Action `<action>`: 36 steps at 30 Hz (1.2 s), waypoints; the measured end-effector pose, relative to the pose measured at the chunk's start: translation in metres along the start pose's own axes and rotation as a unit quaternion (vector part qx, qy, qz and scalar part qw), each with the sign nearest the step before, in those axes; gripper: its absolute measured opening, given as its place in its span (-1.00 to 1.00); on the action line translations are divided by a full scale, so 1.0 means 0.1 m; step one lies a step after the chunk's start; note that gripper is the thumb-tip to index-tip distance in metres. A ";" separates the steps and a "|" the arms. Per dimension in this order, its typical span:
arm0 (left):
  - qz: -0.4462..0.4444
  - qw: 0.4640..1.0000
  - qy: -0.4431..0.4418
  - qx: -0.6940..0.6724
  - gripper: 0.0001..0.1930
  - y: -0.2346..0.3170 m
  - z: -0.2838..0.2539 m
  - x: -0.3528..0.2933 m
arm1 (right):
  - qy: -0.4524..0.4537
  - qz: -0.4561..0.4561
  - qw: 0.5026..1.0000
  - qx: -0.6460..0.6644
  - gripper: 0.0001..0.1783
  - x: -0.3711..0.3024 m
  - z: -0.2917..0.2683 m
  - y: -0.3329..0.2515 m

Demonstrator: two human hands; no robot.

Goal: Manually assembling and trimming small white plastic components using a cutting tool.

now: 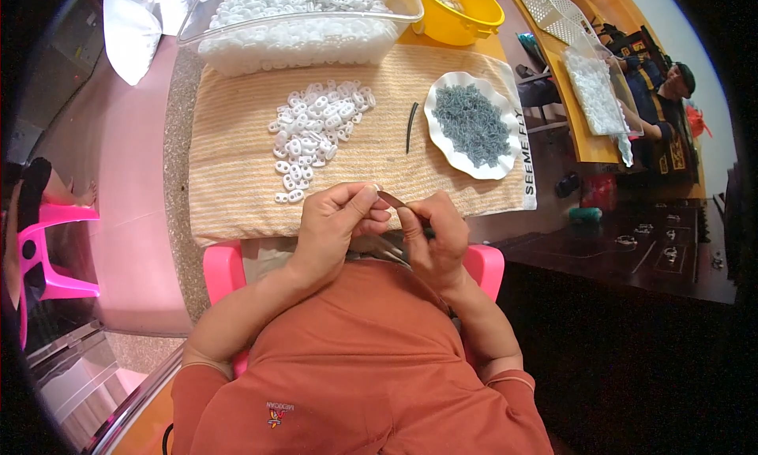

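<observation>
My left hand point(339, 218) and my right hand point(434, 234) meet at the near edge of a striped beige cloth point(237, 139). Between the fingertips of both hands sits a thin dark strip point(391, 198); whether a small white piece is also pinched there is hidden by the fingers. A loose pile of small white plastic pieces point(316, 127) lies on the cloth just beyond my left hand. Beyond my right hand, a white scalloped plate point(505, 143) holds a heap of grey-blue short strips point(472, 123). One dark strip point(411, 126) lies alone on the cloth beside the plate.
A clear tub point(300, 37) full of white pieces stands at the cloth's far edge, with a yellow bowl point(462, 13) to its right. A pink chair point(47, 250) is at left. Another person point(663, 92) sits at an orange table at right, beside a dark tray table point(647, 246).
</observation>
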State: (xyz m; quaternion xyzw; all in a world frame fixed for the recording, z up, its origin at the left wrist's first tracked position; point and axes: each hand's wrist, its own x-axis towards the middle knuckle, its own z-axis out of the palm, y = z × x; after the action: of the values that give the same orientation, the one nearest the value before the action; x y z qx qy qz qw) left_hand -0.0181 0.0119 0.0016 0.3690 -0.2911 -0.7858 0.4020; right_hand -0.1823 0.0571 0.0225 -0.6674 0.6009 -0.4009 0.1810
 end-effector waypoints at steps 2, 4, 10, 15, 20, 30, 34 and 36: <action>0.010 1.000 -0.002 -0.007 -0.76 -0.01 0.00 0.00 | 0.004 -0.025 0.999 -0.037 -0.87 -0.04 0.04 0.01; 0.013 1.000 0.006 -0.010 -0.76 -0.01 0.02 -0.02 | 0.062 -0.155 0.978 -0.128 -0.83 -0.05 0.08 0.04; 0.033 0.999 0.035 -0.016 -0.76 -0.01 0.07 -0.05 | 0.020 -0.221 0.958 -0.182 -0.82 -0.15 0.09 0.15; 0.038 0.999 0.013 -0.017 -0.76 -0.02 0.01 -0.03 | 0.006 -0.032 0.999 0.035 -0.92 0.01 0.06 0.05; 0.019 1.000 0.001 0.002 -0.77 0.02 0.03 -0.03 | -0.078 0.224 0.924 0.299 -0.83 0.09 -0.07 0.04; 0.035 0.999 -0.007 0.016 -0.77 0.01 0.05 -0.04 | -0.033 0.114 0.971 0.206 -0.88 0.04 -0.02 0.00; 0.045 0.999 -0.004 0.017 -0.77 -0.04 0.03 -0.05 | -0.028 0.067 0.993 0.096 -0.84 0.01 0.00 -0.04; 0.053 0.998 0.003 0.015 -0.77 -0.06 0.02 -0.06 | -0.018 0.014 0.999 0.036 -0.86 0.03 0.00 -0.10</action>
State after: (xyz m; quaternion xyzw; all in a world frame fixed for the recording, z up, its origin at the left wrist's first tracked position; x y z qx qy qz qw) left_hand -0.0199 0.0200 0.0002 0.3620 -0.3208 -0.7577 0.4381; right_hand -0.1754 0.0563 0.0310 -0.6591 0.5918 -0.4078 0.2215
